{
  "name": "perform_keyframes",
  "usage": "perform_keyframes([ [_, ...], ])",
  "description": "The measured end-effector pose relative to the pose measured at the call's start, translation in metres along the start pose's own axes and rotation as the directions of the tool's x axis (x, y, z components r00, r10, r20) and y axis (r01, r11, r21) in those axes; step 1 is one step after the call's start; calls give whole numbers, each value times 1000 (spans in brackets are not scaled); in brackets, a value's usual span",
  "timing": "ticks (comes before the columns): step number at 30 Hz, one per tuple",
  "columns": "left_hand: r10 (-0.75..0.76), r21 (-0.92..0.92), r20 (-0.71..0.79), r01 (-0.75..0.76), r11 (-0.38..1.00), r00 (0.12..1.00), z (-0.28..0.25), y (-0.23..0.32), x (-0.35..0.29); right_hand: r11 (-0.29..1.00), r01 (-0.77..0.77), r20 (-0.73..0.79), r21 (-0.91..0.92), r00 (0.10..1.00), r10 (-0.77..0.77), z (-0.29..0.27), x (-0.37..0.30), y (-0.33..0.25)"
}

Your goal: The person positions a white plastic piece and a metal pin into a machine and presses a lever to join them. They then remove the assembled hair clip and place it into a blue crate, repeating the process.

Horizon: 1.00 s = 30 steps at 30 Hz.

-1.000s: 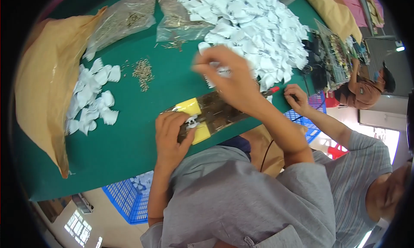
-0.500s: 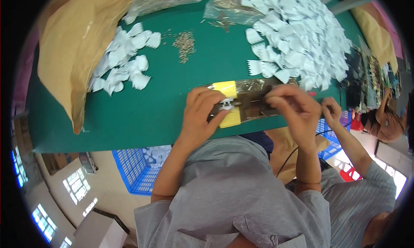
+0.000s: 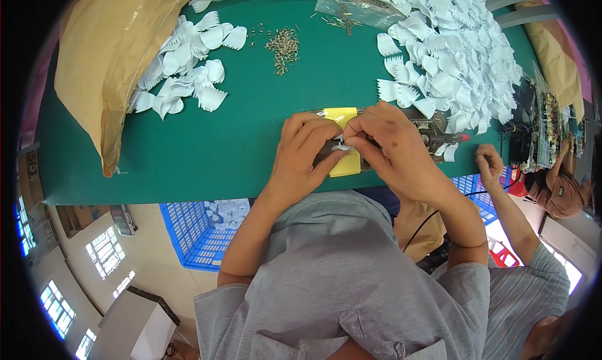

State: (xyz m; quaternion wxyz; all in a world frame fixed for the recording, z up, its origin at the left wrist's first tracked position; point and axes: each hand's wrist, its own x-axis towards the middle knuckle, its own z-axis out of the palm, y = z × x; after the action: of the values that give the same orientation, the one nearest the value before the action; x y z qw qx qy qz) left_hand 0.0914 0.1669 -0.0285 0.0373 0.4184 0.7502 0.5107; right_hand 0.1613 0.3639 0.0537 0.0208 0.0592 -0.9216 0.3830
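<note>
A small white plastic piece (image 3: 342, 147) sits over the yellow-taped part of a dark metal fixture at the table's front edge. My left hand (image 3: 302, 152) grips the piece from the left between thumb and fingers. From the right, my right hand (image 3: 395, 148) comes in with thumb and forefinger pinched at the same piece; anything tiny between those fingertips is hidden. Yellow tape (image 3: 343, 166) wraps the fixture under my hands. To the right, the fixture's metal clamp (image 3: 434, 136) has a red-tipped handle.
On the green table (image 3: 207, 153) lie a small pile of metal parts (image 3: 283, 50), white toothed pieces (image 3: 179, 72) at left and a large heap of them (image 3: 454, 53) at right. A brown sack (image 3: 103, 72) stands left. A co-worker's hand (image 3: 489, 162) rests at the right edge.
My right hand has moved left along the fixture to the white piece at my left fingers, uncovering the metal clamp. The view has shifted slightly.
</note>
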Motion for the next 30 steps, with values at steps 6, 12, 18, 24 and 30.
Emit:
perform_keyframes([
  [6,5,31,1,-5,1000,1000,0,2,1,999,7,34,-49,999,-6,0,2,-1],
  [12,3,1,-27,-3,1000,1000,2,2,4,1000,-2,-80,24,997,4,6,-3,1],
  [18,-55,-93,-53,50,994,997,5,3,4,996,-59,-101,66,993,65,7,-4,2],
  [24,-62,-121,-78,53,991,995,9,1,3,982,-176,-18,71,984,178,1,2,-3],
  [30,-50,-138,-81,39,990,995,10,0,4,946,-304,76,115,952,296,-4,10,-6],
])
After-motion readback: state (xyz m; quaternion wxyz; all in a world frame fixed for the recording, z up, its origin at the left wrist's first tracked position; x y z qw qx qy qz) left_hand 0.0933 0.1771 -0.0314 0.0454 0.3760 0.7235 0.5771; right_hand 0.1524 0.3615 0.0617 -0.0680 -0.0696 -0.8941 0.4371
